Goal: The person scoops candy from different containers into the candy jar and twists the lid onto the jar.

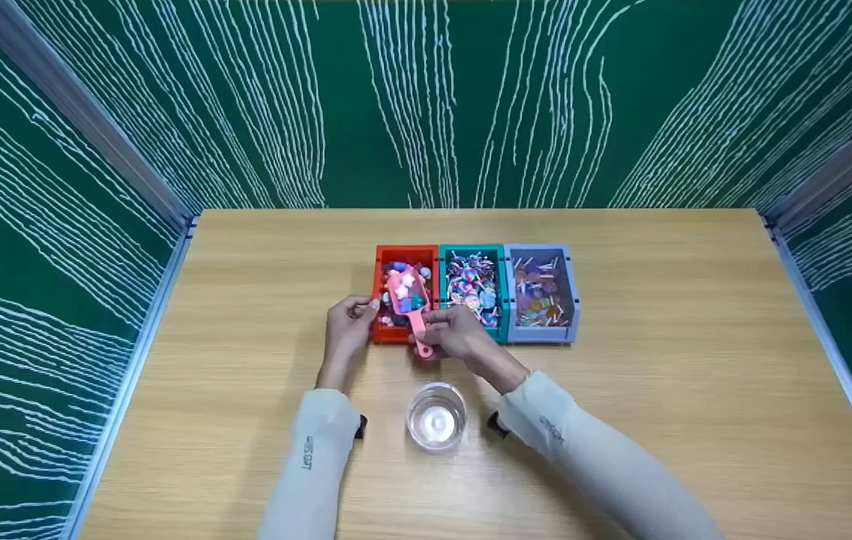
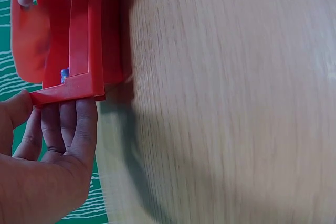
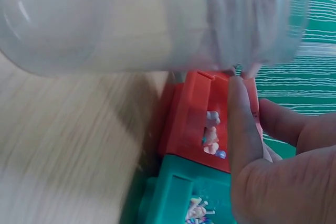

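My right hand (image 1: 460, 334) holds a pink scoop (image 1: 417, 319) by its handle, over the red bin (image 1: 379, 330). Small white, blue and green pieces lie in the scoop. More small colourful pieces sit in the bin below, partly covered by the scoop. At the bin's left side, my left hand (image 1: 349, 326) grips the wall. In the left wrist view, the left thumb is at the rim and the fingers (image 2: 68, 129) are against the outside of the wall. A clear jar (image 1: 437, 420) stands between the forearms; in the right wrist view it hides part of the scene.
Joined to the red bin's right are a teal bin (image 1: 502, 330) of swirled lollipop-like pieces and a lavender bin (image 1: 574, 315) of small stick pieces. All stand on a wooden table (image 1: 658, 375). Green walls with white lines (image 1: 396, 112) enclose its back and sides.
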`<move>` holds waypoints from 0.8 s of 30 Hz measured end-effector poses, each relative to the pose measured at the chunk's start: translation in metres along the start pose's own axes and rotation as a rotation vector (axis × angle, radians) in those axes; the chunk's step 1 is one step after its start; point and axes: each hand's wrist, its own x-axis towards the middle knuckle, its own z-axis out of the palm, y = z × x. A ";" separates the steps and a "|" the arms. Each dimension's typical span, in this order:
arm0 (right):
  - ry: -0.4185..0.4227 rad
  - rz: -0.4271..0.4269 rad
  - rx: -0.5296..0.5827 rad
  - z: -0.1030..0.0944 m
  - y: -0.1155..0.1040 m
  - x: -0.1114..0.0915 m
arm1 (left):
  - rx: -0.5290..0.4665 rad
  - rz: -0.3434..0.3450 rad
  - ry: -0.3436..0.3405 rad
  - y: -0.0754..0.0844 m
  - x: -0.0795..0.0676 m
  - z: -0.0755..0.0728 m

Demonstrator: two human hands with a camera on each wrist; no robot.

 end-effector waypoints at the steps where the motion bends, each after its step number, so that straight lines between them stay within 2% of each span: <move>1: -0.010 0.002 -0.005 -0.002 -0.001 -0.002 | 0.002 0.002 0.001 0.000 0.000 0.000; 10: -0.104 -0.008 -0.063 -0.019 -0.007 -0.023 | 0.012 -0.003 0.003 0.001 -0.001 0.000; 24: -0.133 -0.057 -0.086 -0.048 -0.001 -0.049 | 0.044 -0.021 0.005 -0.001 -0.001 0.000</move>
